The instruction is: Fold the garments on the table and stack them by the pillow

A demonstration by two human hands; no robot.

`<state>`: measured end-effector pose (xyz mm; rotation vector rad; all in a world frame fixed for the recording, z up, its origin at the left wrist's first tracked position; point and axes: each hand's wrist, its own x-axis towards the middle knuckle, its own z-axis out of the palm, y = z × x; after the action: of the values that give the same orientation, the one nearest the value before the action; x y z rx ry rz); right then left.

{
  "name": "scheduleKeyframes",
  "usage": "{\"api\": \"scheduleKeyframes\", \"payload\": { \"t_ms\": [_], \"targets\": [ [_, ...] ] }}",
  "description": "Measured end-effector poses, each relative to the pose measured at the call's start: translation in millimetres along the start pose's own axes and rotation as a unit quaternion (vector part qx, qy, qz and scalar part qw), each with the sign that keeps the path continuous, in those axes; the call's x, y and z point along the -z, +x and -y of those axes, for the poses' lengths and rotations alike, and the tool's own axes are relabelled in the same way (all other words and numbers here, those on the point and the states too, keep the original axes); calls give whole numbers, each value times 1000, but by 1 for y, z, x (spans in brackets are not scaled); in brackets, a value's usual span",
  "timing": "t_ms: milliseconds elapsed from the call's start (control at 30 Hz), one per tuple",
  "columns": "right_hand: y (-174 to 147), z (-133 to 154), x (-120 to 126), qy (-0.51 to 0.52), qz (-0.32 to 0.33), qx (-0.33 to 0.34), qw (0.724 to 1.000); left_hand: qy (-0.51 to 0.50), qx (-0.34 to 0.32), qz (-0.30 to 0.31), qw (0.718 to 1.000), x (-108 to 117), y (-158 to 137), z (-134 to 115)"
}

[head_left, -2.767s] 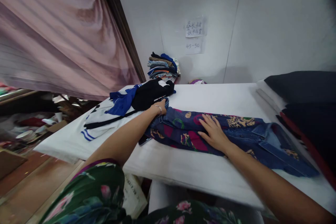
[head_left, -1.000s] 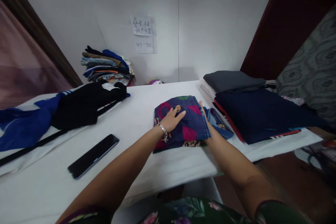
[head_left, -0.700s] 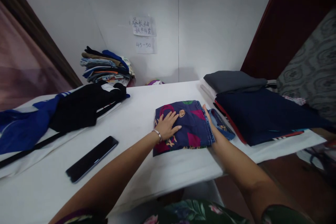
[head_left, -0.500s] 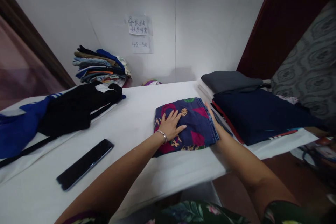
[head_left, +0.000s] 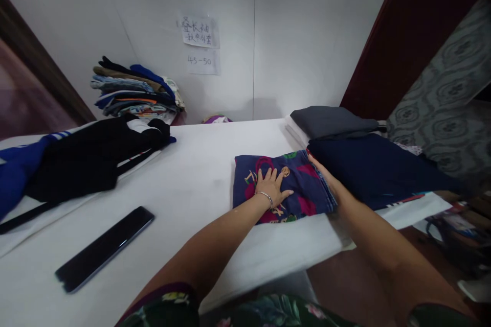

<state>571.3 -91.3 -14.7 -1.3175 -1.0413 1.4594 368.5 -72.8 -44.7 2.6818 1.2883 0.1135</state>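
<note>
A folded dark blue garment [head_left: 303, 191] with magenta, green and tan prints lies on the white-covered table [head_left: 192, 179]. It has a ribbed, jeans-like edge on its right side. My left hand [head_left: 270, 187], with a bracelet at the wrist, rests flat on its top with the fingers spread. Along the ribbed edge, my right hand [head_left: 325, 174] is held against the side of the bundle, its fingers stretched away from me and partly hidden. Just beyond that hand sits a stack of folded clothes with a navy garment [head_left: 368, 166] and a grey one [head_left: 333, 121].
On the left lie a black garment [head_left: 80, 156] and a blue one [head_left: 15, 179]. A black phone [head_left: 105, 249] is near the front left. Piled clothes [head_left: 134, 89] stand at the back left. Handwritten paper signs [head_left: 199, 33] hang on the wall. The table's front edge is close to me.
The folded garment has shifted right, toward the navy stack, with both hands moving along with it. My view has turned slightly, so the phone and left clothes appear farther left.
</note>
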Motion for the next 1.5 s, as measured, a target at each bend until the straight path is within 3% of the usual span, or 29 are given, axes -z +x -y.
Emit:
{"api": "scheduleKeyframes", "payload": {
  "t_ms": [67,133,233,333,400,467,567,667,733,967,1067,1167,1233,1367,1500],
  "targets": [
    [8,5,8,-33,-25,-10,999,-4,2,2,1000,1,0,1],
    [12,12,12,-123,-119,23,985,-5,6,4,1000,1,-1,2],
    [5,20,-2,-322,-222,150,908,0,10,0,1000,0,-1,0],
    [-8,19,-38,-460,-146,283,829,-5,7,6,1000,3,1,-2],
    [-10,14,-61,-507,-82,318,797,-23,-7,39,999,13,5,0],
    [-5,6,-71,-553,-51,303,774,-27,-20,60,998,27,10,10],
    [15,-10,-57,-630,-56,206,746,4,24,10,1000,42,12,39],
    [32,-25,-30,-653,-57,92,750,-29,138,8,990,37,8,73],
    [37,-33,-18,-641,-57,68,762,-69,176,28,982,27,5,89],
    [32,-33,-21,-633,-62,77,768,-94,189,-33,977,12,1,91],
    [33,-24,-26,-649,-67,73,755,-103,223,-69,967,13,-3,89],
    [39,-16,-27,-663,-108,113,732,-122,260,-97,953,13,-6,88],
    [45,-17,-24,-663,-123,117,730,-143,288,-118,939,13,-8,90],
    [57,-28,-13,-644,-100,50,757,-224,342,-157,899,16,-9,102],
    [62,-37,-7,-632,-107,54,766,-299,374,-153,864,23,-3,119]
  ]
}}
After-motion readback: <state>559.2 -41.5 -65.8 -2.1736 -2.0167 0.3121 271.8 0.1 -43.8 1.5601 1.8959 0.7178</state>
